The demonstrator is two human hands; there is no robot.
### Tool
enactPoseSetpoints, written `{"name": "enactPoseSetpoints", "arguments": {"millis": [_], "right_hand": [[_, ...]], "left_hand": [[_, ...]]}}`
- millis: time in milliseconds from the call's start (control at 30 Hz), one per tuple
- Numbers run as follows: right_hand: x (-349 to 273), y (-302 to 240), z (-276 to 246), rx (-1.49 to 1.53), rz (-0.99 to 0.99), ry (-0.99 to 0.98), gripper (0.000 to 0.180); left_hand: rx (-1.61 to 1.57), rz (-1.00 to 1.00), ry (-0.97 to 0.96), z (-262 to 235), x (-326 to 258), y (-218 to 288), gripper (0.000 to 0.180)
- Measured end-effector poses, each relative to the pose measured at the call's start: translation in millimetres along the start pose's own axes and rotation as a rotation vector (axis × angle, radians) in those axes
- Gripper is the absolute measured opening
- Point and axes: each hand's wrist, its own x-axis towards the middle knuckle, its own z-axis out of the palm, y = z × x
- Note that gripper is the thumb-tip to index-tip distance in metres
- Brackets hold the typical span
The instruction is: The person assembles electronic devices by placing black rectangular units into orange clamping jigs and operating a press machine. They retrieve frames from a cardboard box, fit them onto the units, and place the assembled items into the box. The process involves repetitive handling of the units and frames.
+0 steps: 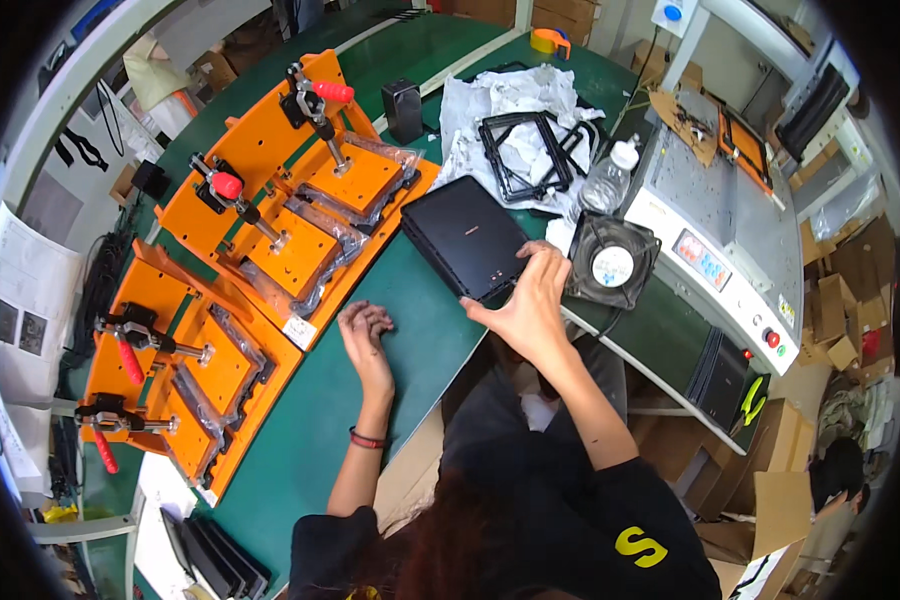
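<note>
A flat black rectangular casing (465, 240), perhaps a stack of panels, lies at a slant on the green table (410, 345). My right hand (532, 300) grips its near right corner, thumb on the near edge and fingers along the right side. My left hand (367, 340) rests on the table with loosely bent fingers and nothing in it, close to the orange clamping fixtures. In the farther fixture (310, 250), toggle clamps with red handles press orange plates over black parts wrapped in clear film. The nearer fixture (185, 370) also holds black parts.
Black frames (525, 155) lie on white wrapping (460, 105) beyond the casing. A clear bottle (610, 175) and a small fan (610, 262) stand right of it, before a grey machine (715, 220) with buttons. Black panels (220, 560) sit lower left; yellow-green pliers (753, 400) lie right.
</note>
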Motion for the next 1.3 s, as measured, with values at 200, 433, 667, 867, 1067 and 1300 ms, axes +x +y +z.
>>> {"name": "enactPoseSetpoints", "arguments": {"millis": [200,433,667,867,1067,1300], "right_hand": [[12.5,1.0,36.8,0.048,0.034,-0.042,0.084],[4.3,3.0,-2.8,1.642,0.406,-0.590,0.081],[-30.0,11.7,4.9,2.328,0.807,-1.080,0.095],[-39.3,26.1,4.3,2.271,0.792,-1.153,0.091],[-35.9,33.5,5.7,2.277,0.773,-1.263,0.098],[-65.1,73.7,25.9,2.496,0.441,-1.352,0.070]], "left_hand": [[-0.191,-0.070,0.033,-10.1,-0.6,11.2,0.032],[0.009,-0.044,-0.143,-4.3,-1.4,16.6,0.053],[1.006,0.695,-0.519,22.5,46.4,116.7,0.132],[1.601,0.844,-1.301,83.3,61.0,162.2,0.128],[1.547,0.883,-1.673,121.1,74.9,152.1,0.131],[1.543,1.070,-1.779,166.9,136.9,117.5,0.133]]}}
